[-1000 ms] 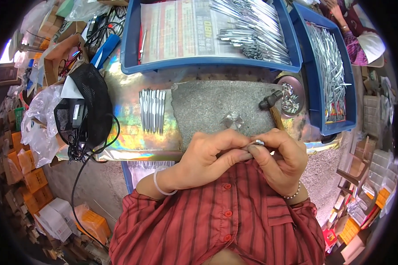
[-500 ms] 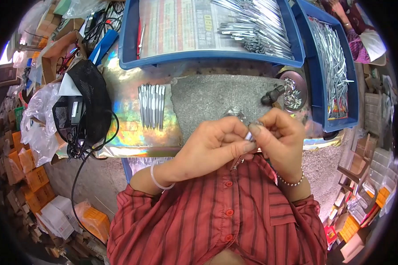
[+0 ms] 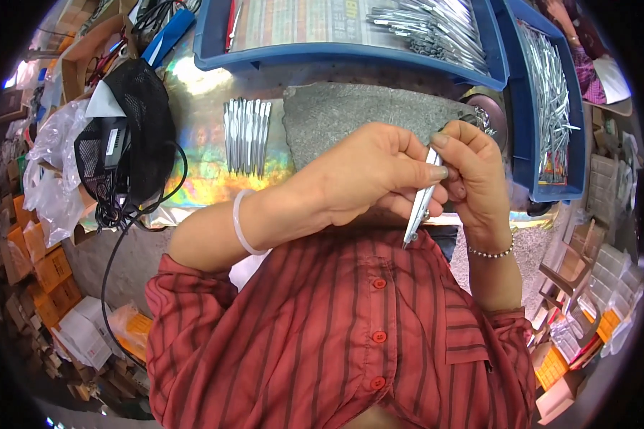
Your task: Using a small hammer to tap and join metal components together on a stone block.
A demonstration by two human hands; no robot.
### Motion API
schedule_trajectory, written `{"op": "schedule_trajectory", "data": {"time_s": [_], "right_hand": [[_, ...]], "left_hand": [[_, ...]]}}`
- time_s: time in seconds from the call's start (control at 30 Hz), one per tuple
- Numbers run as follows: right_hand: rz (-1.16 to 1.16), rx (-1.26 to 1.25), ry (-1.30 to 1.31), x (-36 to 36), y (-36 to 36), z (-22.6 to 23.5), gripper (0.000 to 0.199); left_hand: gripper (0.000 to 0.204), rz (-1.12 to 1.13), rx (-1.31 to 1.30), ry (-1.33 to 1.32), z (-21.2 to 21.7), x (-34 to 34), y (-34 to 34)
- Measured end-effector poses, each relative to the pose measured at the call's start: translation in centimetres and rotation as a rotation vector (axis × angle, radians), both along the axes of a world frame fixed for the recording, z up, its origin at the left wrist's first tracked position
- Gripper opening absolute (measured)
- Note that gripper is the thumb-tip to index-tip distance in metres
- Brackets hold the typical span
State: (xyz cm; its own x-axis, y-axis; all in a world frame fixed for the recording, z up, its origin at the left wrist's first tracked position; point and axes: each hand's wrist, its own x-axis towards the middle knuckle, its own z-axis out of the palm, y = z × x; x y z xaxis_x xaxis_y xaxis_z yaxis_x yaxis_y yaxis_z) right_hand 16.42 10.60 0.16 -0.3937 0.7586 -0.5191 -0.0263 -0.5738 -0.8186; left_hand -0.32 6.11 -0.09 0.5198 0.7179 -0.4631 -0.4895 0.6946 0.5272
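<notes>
In front of my shirt, both hands hold a slim silver drawing compass (image 3: 417,212), tilted with its pointed end down toward me. A small screw shows near that tip. My left hand (image 3: 361,171) is closed, with its thumb pressed along the compass. The fingers of my right hand (image 3: 479,168) pinch its upper end, and their grip partly hides that part. Beyond my hands lies a rough grey mat (image 3: 336,114). To its left, a row of slim silver metal pieces (image 3: 247,136) lies side by side, dark tips toward me.
A blue tray (image 3: 279,57) with a pile of silver pieces stands at the back. Another blue tray (image 3: 558,193) stands at the right. Between them and the mat is a round dish (image 3: 499,109) of small metal parts. A black mesh bag (image 3: 150,114) with cables sits left.
My hands have moved up and slightly right in the view, and the compass now shows lengthwise between them. The table has shifted upward in the picture.
</notes>
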Motion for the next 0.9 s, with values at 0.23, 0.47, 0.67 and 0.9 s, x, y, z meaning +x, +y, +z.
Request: {"op": "schedule_trajectory", "data": {"time_s": [0.23,0.47,0.67,0.9], "right_hand": [[-0.055,0.030,0.015,0.5,-0.6,-0.1,0.017],[-0.136,0.125,0.004,0.3,-2.3,0.8,0.017],[-0.229,0.141,0.032,0.8,-3.7,0.7,0.015],[-0.264,0.119,0.067,1.9,-4.4,0.3,0.015]], "left_hand": [[0.018,-0.041,-0.040,0.016,0.5,0.3,0.4],[0.019,-0.114,0.028,0.064,1.1,0.0,0.3],[0.018,-0.204,0.082,0.103,1.6,0.4,0.3],[0.018,-0.249,0.049,0.087,0.9,1.6,0.4]]}}
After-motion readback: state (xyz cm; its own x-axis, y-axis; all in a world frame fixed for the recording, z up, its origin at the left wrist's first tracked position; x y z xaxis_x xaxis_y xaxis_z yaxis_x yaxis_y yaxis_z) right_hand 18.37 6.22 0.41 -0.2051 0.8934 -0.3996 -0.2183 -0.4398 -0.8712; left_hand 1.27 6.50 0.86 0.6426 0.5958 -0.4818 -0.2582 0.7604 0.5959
